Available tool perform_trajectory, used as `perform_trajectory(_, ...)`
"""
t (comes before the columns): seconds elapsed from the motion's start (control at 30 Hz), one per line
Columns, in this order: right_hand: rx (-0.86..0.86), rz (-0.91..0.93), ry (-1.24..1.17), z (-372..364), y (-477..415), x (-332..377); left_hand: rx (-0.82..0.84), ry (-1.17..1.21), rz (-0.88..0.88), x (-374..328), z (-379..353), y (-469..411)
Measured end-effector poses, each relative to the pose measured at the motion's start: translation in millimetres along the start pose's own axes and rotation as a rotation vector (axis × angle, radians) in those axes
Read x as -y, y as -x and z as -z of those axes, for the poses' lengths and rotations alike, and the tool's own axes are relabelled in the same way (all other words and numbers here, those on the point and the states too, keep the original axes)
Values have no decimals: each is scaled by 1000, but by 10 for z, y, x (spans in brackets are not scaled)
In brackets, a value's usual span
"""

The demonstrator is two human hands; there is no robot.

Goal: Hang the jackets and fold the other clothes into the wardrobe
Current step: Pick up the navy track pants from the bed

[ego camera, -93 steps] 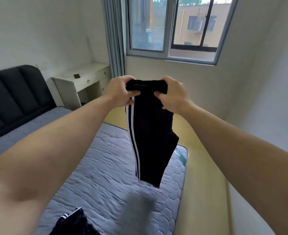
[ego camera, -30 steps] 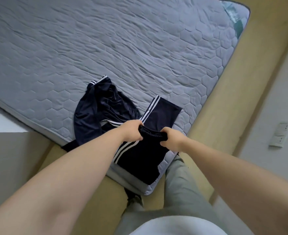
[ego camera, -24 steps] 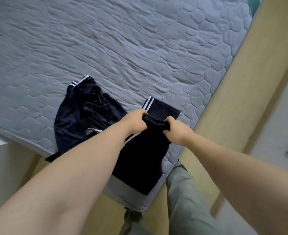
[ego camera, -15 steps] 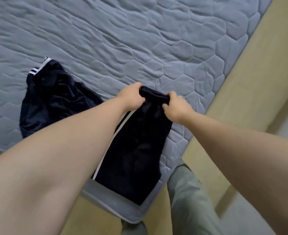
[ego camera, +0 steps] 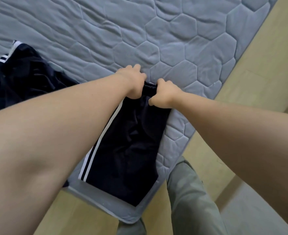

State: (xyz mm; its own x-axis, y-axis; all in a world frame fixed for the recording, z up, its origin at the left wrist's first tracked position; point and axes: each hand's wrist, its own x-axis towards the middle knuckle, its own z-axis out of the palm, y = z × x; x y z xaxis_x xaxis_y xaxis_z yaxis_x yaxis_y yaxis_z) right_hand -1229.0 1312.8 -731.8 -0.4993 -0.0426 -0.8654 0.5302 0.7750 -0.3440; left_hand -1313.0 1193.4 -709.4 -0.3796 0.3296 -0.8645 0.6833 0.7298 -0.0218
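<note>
Evidently the left hand (ego camera: 133, 83) and right hand (ego camera: 163, 94) each grip the waistband (ego camera: 150, 87) of the black 2-striped shorts (ego camera: 131, 146), laid flat on the mattress (ego camera: 173, 39) corner, probably for neat folding.

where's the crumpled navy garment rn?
Head view, left side: the crumpled navy garment lies on the mattress, left of the striped black garment, partly behind the left forearm.

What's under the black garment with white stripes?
Only the grey quilted mattress shows around the black garment, which lies flat near its corner. The patch directly beneath is covered by the cloth.
</note>
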Motion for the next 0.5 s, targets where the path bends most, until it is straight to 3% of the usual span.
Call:
perform_trajectory(0.2,81,-30,-80,189,-109,-32,86,-105,-38,22,134,-94)
perform_trajectory(0.3,178,-30,-26,303,-121,5,110,-120,-29,-17,233,-116)
perform_trajectory(0.37,150,-20,22,407,-118,19,111,-91,-27,-22,338,-106)
perform_trajectory(0.5,-1,-19,51,674,-133,21,-163,-6,14,55,521,-117)
